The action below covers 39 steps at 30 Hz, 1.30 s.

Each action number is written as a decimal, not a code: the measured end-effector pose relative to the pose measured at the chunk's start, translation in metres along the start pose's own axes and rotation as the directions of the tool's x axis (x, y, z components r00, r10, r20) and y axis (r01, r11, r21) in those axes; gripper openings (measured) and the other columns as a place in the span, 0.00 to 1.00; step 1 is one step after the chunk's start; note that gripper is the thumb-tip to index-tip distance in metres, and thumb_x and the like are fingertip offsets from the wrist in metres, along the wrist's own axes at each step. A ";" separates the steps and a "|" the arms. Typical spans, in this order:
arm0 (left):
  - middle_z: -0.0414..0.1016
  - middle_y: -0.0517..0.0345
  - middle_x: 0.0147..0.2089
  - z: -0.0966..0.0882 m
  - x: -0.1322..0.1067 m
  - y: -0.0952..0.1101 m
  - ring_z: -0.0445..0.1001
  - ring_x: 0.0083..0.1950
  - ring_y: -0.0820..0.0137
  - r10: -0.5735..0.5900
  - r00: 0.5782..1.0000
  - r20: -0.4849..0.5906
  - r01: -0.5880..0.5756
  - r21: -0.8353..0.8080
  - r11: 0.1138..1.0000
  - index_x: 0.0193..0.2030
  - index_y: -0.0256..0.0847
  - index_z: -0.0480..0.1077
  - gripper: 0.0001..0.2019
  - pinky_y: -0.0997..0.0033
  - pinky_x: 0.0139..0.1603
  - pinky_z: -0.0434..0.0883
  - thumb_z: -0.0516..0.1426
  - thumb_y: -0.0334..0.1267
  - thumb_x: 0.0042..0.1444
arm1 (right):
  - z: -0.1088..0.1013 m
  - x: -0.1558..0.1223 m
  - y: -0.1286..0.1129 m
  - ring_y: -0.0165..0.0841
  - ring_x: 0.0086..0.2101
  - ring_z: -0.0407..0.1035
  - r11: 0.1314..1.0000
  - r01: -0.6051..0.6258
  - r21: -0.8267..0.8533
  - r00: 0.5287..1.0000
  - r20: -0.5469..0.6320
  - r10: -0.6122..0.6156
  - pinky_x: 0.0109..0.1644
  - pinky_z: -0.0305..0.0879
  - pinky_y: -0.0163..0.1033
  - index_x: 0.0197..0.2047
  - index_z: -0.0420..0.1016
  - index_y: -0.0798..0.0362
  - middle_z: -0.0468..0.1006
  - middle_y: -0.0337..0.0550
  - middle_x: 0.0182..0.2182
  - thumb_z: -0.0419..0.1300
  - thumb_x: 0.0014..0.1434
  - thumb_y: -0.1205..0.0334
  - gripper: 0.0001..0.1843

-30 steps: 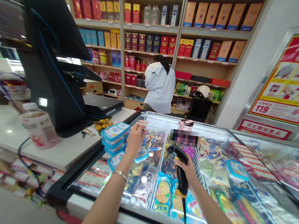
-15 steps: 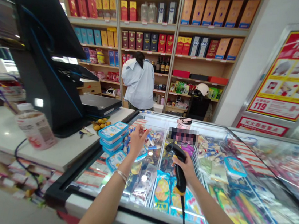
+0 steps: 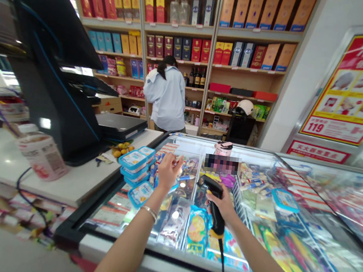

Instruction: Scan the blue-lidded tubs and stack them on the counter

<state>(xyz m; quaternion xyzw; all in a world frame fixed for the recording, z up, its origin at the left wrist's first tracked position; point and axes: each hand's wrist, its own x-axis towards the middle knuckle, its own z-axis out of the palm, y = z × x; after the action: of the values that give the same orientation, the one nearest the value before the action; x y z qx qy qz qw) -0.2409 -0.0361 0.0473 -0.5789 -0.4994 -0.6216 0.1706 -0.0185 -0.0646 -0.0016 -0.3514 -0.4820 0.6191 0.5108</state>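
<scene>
While the fingers of the right hand (image 3: 224, 204) grip a black scanner (image 3: 217, 223), its cable (image 3: 222, 264) trails below them; the left hand (image 3: 168, 170) has curled fingers, though whether around anything I cannot tell; blue-lidded tubs (image 3: 134, 160) sit stacked just left of these.
</scene>
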 end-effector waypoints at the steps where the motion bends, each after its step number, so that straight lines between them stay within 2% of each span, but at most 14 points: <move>1: 0.58 0.64 0.24 -0.001 0.001 0.001 0.60 0.27 0.74 0.020 1.000 -0.009 -0.020 0.010 1.000 0.24 0.43 0.54 0.18 0.74 0.30 0.61 0.55 0.47 0.61 | 0.000 0.000 0.000 0.37 0.20 0.72 1.000 -0.002 -0.004 1.000 -0.005 0.002 0.16 0.66 0.37 0.46 0.58 0.47 0.75 0.32 0.22 0.73 0.41 0.55 0.34; 5: 0.54 0.65 0.23 -0.003 0.003 0.004 0.57 0.27 0.73 0.066 0.997 -0.041 -0.064 0.049 0.997 0.23 0.43 0.52 0.19 0.73 0.31 0.59 0.55 0.44 0.61 | 0.000 -0.001 -0.002 0.36 0.19 0.70 1.000 -0.014 -0.022 1.000 -0.011 0.014 0.15 0.64 0.37 0.45 0.57 0.47 0.75 0.32 0.22 0.73 0.41 0.54 0.34; 11: 0.56 0.65 0.24 -0.003 0.004 0.005 0.58 0.27 0.73 0.094 0.994 -0.051 -0.090 0.072 0.993 0.24 0.43 0.53 0.18 0.73 0.31 0.58 0.55 0.42 0.62 | -0.002 0.002 0.005 0.36 0.19 0.70 1.000 -0.025 -0.009 1.000 0.000 0.025 0.16 0.64 0.37 0.45 0.58 0.47 0.75 0.32 0.22 0.74 0.41 0.55 0.34; 14: 0.61 0.63 0.25 -0.004 0.003 0.006 0.62 0.28 0.73 0.103 0.994 -0.043 -0.100 0.069 0.993 0.25 0.43 0.58 0.15 0.74 0.32 0.61 0.55 0.41 0.62 | -0.004 0.003 0.008 0.35 0.18 0.69 1.000 -0.025 -0.017 1.000 0.001 0.025 0.16 0.65 0.37 0.47 0.59 0.47 0.75 0.32 0.21 0.74 0.42 0.54 0.35; 17: 0.69 0.60 0.31 -0.004 0.002 0.007 0.66 0.30 0.73 0.127 0.992 0.015 -0.127 0.033 0.991 0.32 0.42 0.66 0.09 0.74 0.34 0.64 0.54 0.40 0.63 | -0.004 0.002 0.006 0.36 0.20 0.71 1.000 -0.009 -0.014 1.000 -0.009 0.009 0.17 0.66 0.37 0.47 0.60 0.47 0.76 0.33 0.23 0.74 0.41 0.53 0.35; 21: 0.75 0.56 0.40 0.002 -0.003 0.003 0.68 0.29 0.75 0.159 0.986 0.051 -0.160 0.014 0.987 0.32 0.41 0.67 0.08 0.74 0.34 0.67 0.55 0.39 0.62 | -0.003 -0.001 -0.001 0.36 0.19 0.71 0.999 -0.013 -0.038 0.999 -0.053 0.011 0.16 0.65 0.37 0.47 0.61 0.47 0.76 0.34 0.23 0.75 0.38 0.51 0.37; 26: 0.76 0.52 0.45 0.011 -0.009 -0.005 0.75 0.40 0.71 0.158 0.986 0.059 -0.161 0.040 0.986 0.30 0.42 0.66 0.08 0.71 0.42 0.71 0.55 0.36 0.61 | -0.002 -0.002 -0.001 0.34 0.16 0.69 0.999 -0.004 -0.039 0.999 -0.036 0.003 0.15 0.64 0.36 0.46 0.62 0.47 0.75 0.33 0.21 0.75 0.38 0.51 0.36; 29: 0.75 0.51 0.45 0.012 -0.012 -0.005 0.75 0.43 0.69 0.161 0.986 0.051 -0.164 0.058 0.985 0.28 0.42 0.64 0.08 0.69 0.43 0.72 0.57 0.34 0.59 | -0.003 -0.001 -0.005 0.33 0.13 0.66 0.999 0.017 -0.036 1.000 -0.013 -0.018 0.14 0.61 0.36 0.45 0.62 0.47 0.74 0.32 0.19 0.75 0.39 0.50 0.34; 31: 0.75 0.50 0.44 0.010 -0.011 -0.001 0.75 0.43 0.68 0.164 0.986 0.033 -0.166 0.055 0.985 0.27 0.42 0.63 0.09 0.68 0.44 0.72 0.57 0.33 0.57 | -0.006 -0.002 -0.016 0.32 0.13 0.65 0.997 0.071 -0.019 0.997 -0.039 -0.072 0.13 0.61 0.35 0.45 0.63 0.47 0.74 0.32 0.20 0.75 0.38 0.51 0.34; 35: 0.75 0.50 0.43 0.001 -0.007 0.022 0.75 0.42 0.69 0.155 0.988 0.004 -0.154 -0.054 0.987 0.24 0.42 0.58 0.12 0.68 0.42 0.72 0.56 0.30 0.55 | -0.030 -0.014 -0.056 0.31 0.14 0.67 0.973 0.231 0.012 0.958 -0.177 -0.226 0.15 0.64 0.35 0.43 0.65 0.48 0.75 0.33 0.21 0.76 0.36 0.53 0.33; 39: 0.76 0.50 0.46 -0.004 -0.005 0.064 0.75 0.39 0.71 0.132 0.990 0.047 -0.115 -0.260 0.959 0.21 0.43 0.53 0.16 0.69 0.39 0.71 0.56 0.29 0.53 | -0.084 -0.043 -0.092 0.31 0.13 0.66 0.949 0.305 -0.079 0.882 -0.352 -0.313 0.12 0.61 0.33 0.40 0.67 0.49 0.74 0.34 0.20 0.77 0.34 0.55 0.32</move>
<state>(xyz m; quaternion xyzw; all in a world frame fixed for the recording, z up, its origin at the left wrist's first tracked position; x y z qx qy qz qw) -0.1908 -0.0696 0.0706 -0.6458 -0.3828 -0.6503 0.1166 0.0966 -0.0850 0.0591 -0.3829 -0.4368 0.4497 0.6785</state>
